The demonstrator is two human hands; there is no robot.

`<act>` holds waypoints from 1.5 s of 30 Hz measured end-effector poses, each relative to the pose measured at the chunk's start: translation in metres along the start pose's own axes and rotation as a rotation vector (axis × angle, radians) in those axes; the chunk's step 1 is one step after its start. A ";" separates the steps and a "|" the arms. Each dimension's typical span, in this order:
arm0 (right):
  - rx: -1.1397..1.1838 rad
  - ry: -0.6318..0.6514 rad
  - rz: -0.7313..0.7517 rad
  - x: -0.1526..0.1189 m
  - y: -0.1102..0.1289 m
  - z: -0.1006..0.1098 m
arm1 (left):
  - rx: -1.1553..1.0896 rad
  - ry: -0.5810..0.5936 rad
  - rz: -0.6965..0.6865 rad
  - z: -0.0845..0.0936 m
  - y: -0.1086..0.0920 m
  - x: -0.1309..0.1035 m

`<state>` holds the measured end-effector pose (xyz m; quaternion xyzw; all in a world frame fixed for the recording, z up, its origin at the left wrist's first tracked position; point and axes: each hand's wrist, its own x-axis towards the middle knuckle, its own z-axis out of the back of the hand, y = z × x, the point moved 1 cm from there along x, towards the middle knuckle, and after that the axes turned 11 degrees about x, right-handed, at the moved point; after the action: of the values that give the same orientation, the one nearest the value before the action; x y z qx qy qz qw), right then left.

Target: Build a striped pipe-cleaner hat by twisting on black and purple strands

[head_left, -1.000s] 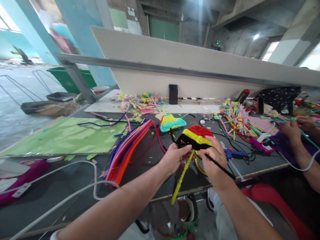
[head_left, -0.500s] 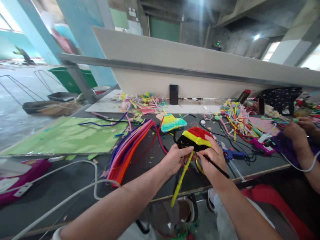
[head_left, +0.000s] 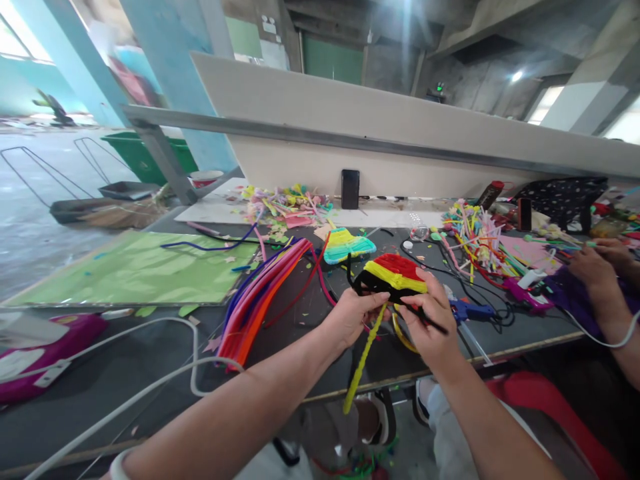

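Note:
A piece built from red, yellow and black pipe cleaners (head_left: pixel 395 274) is held between my two hands above the table's front edge. Pinched on its lower left side is my left hand (head_left: pixel 357 313), thumb on the black band. My right hand (head_left: pixel 431 317) grips its right end, fingers closed, with a black pipe cleaner (head_left: pixel 433 323) sticking out to the lower right. A yellow pipe cleaner (head_left: pixel 365 363) hangs down from below the piece. Just behind lies a similar yellow and turquoise piece (head_left: pixel 349 245) on the table. My fingers hide the underside of the held piece.
Left of my hands lies a bundle of pink, purple and orange pipe cleaners (head_left: pixel 260 293). A blue glue gun (head_left: pixel 473 310) rests at the right with cables around it. A phone (head_left: pixel 351 189) leans against the board. A co-worker's hands (head_left: pixel 597 270) are at far right.
The piece stays in my hands. My right hand has shifted slightly, and the black pipe cleaner's free end has moved a little up and left. The view has shifted slightly.

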<state>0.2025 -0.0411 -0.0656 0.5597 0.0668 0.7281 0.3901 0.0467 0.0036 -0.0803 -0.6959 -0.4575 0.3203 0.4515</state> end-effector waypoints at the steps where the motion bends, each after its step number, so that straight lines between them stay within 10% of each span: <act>1: 0.045 -0.023 -0.014 0.000 0.001 0.002 | -0.004 -0.015 -0.003 0.000 0.000 0.001; 14: 0.652 -0.367 -0.385 0.003 -0.017 0.008 | 0.027 -0.040 -0.012 0.004 -0.002 0.004; 23: 0.544 0.029 -0.212 0.003 0.001 0.039 | 0.089 -0.025 -0.026 0.005 -0.010 -0.001; 28: 0.862 -0.237 -0.526 0.008 -0.016 0.033 | 0.061 0.034 0.010 0.004 -0.012 -0.002; 33: 1.079 0.052 -1.027 0.001 -0.024 0.010 | 0.101 0.073 -0.008 0.002 -0.011 -0.003; 38: 1.271 0.382 -1.156 -0.008 -0.020 -0.003 | 0.097 0.105 -0.053 -0.003 -0.013 -0.006; 45: 1.286 0.325 -1.242 -0.004 -0.019 -0.006 | 0.124 0.141 -0.065 -0.004 -0.013 -0.007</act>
<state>0.2067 -0.0290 -0.0810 0.4231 0.8041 0.2793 0.3106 0.0432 -0.0018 -0.0667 -0.6723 -0.4259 0.2835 0.5350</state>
